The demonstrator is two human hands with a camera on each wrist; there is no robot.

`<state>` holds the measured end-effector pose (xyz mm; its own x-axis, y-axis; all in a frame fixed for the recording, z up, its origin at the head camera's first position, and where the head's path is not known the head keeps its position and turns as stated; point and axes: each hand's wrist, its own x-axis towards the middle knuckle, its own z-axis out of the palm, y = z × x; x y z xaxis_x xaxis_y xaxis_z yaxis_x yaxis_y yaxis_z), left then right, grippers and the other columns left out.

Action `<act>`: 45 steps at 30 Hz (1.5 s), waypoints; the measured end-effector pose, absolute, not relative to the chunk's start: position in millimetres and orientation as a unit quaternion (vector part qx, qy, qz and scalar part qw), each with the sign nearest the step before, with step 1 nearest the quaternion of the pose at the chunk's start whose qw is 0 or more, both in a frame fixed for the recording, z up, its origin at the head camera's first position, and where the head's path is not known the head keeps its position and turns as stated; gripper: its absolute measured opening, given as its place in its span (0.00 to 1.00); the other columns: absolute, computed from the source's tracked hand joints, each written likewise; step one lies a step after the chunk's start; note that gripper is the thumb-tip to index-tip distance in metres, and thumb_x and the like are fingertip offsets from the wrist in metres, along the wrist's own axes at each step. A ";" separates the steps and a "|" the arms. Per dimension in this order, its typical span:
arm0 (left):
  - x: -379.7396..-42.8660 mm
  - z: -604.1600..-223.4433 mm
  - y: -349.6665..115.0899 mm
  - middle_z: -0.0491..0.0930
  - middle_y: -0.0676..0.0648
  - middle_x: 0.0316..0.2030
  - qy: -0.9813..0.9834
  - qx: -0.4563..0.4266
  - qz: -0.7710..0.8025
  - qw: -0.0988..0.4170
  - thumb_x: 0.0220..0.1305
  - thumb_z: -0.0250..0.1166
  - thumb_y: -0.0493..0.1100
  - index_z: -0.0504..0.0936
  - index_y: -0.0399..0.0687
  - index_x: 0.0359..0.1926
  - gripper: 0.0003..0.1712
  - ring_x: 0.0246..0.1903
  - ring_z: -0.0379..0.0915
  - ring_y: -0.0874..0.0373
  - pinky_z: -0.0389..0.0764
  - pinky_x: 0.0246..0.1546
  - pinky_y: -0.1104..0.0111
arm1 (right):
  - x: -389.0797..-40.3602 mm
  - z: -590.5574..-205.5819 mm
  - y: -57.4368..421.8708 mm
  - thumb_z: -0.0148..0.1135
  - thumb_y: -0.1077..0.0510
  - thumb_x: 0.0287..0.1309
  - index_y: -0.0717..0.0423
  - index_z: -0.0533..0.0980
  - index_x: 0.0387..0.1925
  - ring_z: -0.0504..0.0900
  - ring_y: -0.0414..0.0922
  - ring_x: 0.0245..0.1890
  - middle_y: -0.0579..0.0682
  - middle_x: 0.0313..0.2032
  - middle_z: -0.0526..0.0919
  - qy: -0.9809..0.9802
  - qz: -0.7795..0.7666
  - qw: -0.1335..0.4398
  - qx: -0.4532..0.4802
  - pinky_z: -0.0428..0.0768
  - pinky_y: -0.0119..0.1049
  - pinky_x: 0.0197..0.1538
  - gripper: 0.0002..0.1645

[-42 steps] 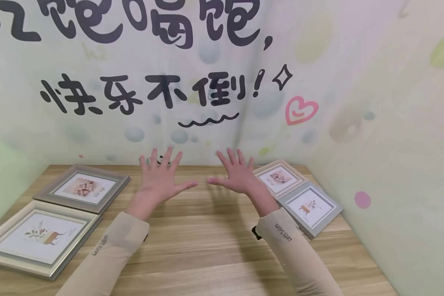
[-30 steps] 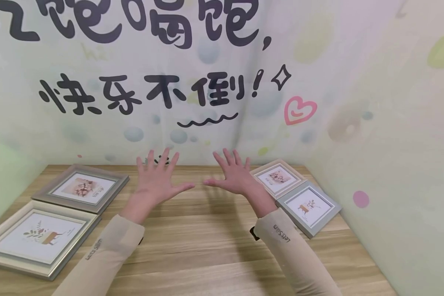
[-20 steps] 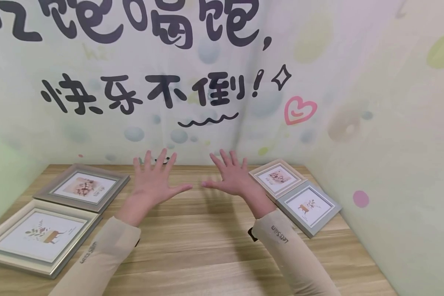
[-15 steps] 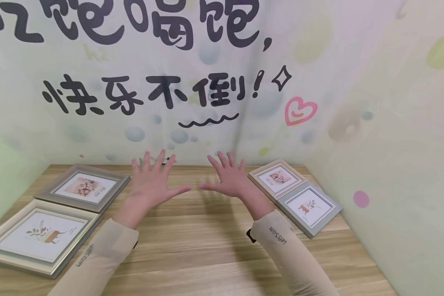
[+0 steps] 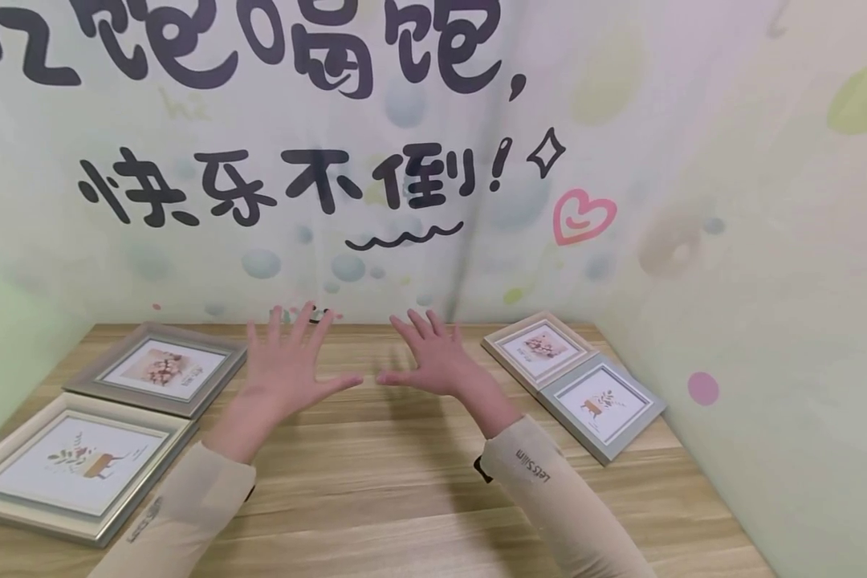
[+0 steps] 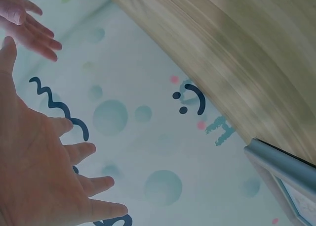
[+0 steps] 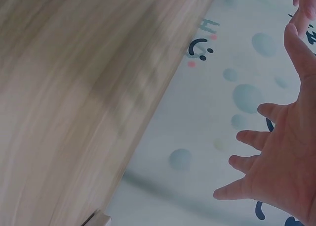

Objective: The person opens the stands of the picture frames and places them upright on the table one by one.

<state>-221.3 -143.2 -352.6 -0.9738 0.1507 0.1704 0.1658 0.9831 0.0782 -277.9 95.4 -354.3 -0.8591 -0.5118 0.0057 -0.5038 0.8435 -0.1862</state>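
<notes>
My left hand is held out over the table with its fingers spread and nothing in it. To its left lie two picture frames: a grey-brown one with a flower print, and a larger cream-silver one with a potted-plant print. Likewise spread and holding nothing, my right hand hovers with its thumb pointing at the left thumb, a small gap between them. Right of it are a beige picture frame with a flower print and a grey-blue picture frame with a plant print.
The wood-grain table ends at a printed cloth wall with black lettering and a pink heart. Another pale wall runs along the right side, and a greenish one along the left.
Both hands have drawn back a little toward me and shifted left, fingers still spread. All the picture frames stay in place.
</notes>
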 end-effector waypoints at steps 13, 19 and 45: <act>-210.0 -355.0 -152.5 0.41 0.38 0.79 -0.993 -0.079 -0.059 0.070 0.53 0.50 0.85 0.47 0.51 0.79 0.65 0.76 0.32 0.27 0.34 0.71 0.28 | -279.8 -361.8 90.5 0.64 0.26 0.52 0.41 0.49 0.79 0.54 0.58 0.77 0.53 0.77 0.57 0.944 -0.117 0.025 -0.306 0.59 0.59 0.77 0.61; -205.9 -355.7 -157.0 0.45 0.36 0.79 -0.993 -0.081 -0.053 0.064 0.55 0.52 0.83 0.56 0.48 0.77 0.61 0.76 0.37 0.28 0.41 0.71 0.29 | -277.6 -359.9 85.8 0.65 0.27 0.52 0.41 0.52 0.78 0.59 0.55 0.76 0.52 0.76 0.59 0.939 -0.126 0.036 -0.318 0.65 0.53 0.75 0.59; -169.1 -360.9 -192.6 0.66 0.33 0.70 -0.992 -0.096 -0.055 0.055 0.59 0.64 0.70 0.72 0.44 0.67 0.46 0.67 0.61 0.29 0.75 0.59 0.39 | -264.0 -363.8 52.4 0.68 0.32 0.54 0.41 0.57 0.76 0.66 0.47 0.73 0.48 0.74 0.65 0.917 -0.093 0.074 -0.382 0.68 0.41 0.74 0.54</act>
<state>-169.1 -192.6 -360.9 -0.9757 0.1839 0.1191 0.1960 0.9756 0.0992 -264.0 52.4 -363.8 -0.6975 -0.7136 -0.0652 -0.6860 0.6913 -0.2272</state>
